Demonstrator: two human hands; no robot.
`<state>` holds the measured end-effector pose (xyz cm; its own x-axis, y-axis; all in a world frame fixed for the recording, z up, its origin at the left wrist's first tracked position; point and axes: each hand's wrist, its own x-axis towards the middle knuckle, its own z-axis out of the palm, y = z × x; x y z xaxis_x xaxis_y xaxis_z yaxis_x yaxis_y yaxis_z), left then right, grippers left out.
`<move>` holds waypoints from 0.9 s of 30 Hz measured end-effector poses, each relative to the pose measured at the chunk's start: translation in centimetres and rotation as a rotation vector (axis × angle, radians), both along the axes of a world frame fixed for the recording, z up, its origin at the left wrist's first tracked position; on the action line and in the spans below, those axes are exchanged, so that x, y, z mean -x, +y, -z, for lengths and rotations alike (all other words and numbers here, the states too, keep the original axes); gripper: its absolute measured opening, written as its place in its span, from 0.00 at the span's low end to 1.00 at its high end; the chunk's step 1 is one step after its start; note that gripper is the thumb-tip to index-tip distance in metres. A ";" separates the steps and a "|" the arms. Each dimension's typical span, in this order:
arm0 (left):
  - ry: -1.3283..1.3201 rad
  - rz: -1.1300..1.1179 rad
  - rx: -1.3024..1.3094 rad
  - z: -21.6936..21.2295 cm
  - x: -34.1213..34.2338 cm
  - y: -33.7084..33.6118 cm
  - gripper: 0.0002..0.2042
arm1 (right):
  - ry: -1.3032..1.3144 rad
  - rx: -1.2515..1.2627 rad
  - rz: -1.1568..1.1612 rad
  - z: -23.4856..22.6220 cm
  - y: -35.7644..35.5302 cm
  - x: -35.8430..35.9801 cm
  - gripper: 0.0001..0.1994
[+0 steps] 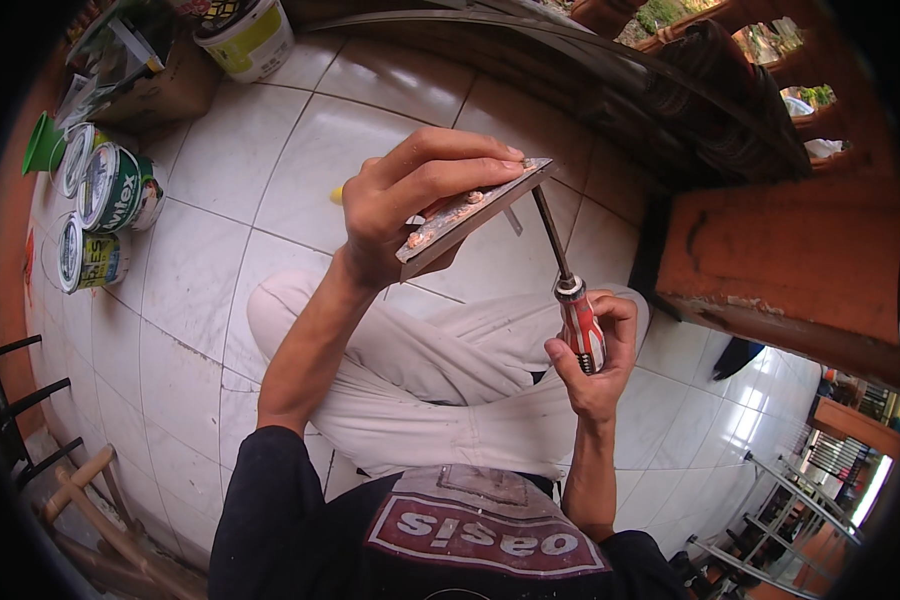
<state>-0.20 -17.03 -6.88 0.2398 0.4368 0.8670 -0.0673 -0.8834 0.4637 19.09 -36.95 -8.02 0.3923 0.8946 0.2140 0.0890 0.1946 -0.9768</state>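
Observation:
My left hand grips a narrow, flat grey metal piece in front of my lap, fingers over its top face. Orange-brown lumps and flaky residue cover that face, and one long edge is straight. A small thin metal tab shows just below it; whether the two are joined I cannot tell. In my right hand is a screwdriver with a red and white handle, held with the shaft pointing up and away. Its tip meets or lies just behind the metal piece's far right end; actual contact is unclear.
I sit cross-legged on white floor tiles. Several paint buckets stand at left, with a cardboard box and another bucket farther back. An orange ledge is at right, a metal rack lower right, wooden poles lower left.

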 end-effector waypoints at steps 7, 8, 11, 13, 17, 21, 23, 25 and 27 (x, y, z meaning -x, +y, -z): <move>-0.044 -0.007 0.006 -0.1 -0.2 0.0 0.15 | 0.124 0.216 -0.039 -2.1 -0.8 -0.3 0.15; -0.036 -0.014 0.009 -0.1 -0.2 -0.1 0.15 | 0.364 0.306 -0.132 -2.7 -0.7 -0.7 0.16; -0.036 -0.002 -0.005 0.0 -0.1 0.0 0.15 | 0.667 0.344 -0.231 -3.4 -0.5 -0.6 0.16; -0.046 -0.029 0.030 0.1 -0.3 0.3 0.15 | 0.433 0.259 -0.188 -3.3 -0.3 0.2 0.17; -0.052 -0.031 0.085 0.3 -0.7 0.4 0.14 | -0.481 -0.014 0.164 -3.1 0.1 0.8 0.19; -0.074 -0.023 0.236 0.4 -1.1 -0.2 0.14 | -0.637 0.088 0.116 -4.2 -0.1 1.2 0.16; -0.081 -0.022 0.211 0.5 -1.1 0.0 0.14 | -0.092 0.288 0.006 -4.8 0.2 1.1 0.15; -0.079 -0.017 0.209 0.6 -1.1 0.1 0.15 | 0.471 0.414 -0.147 -5.4 0.4 0.8 0.15; -0.078 -0.005 0.245 0.6 -0.9 0.1 0.15 | 0.559 0.412 -0.179 -5.3 0.6 0.7 0.16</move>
<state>0.75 -16.89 -7.48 0.1737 0.6369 0.7511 -0.1073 -0.7459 0.6573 18.40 -36.35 -2.71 0.1847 0.9202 -0.3451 -0.4453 -0.2346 -0.8641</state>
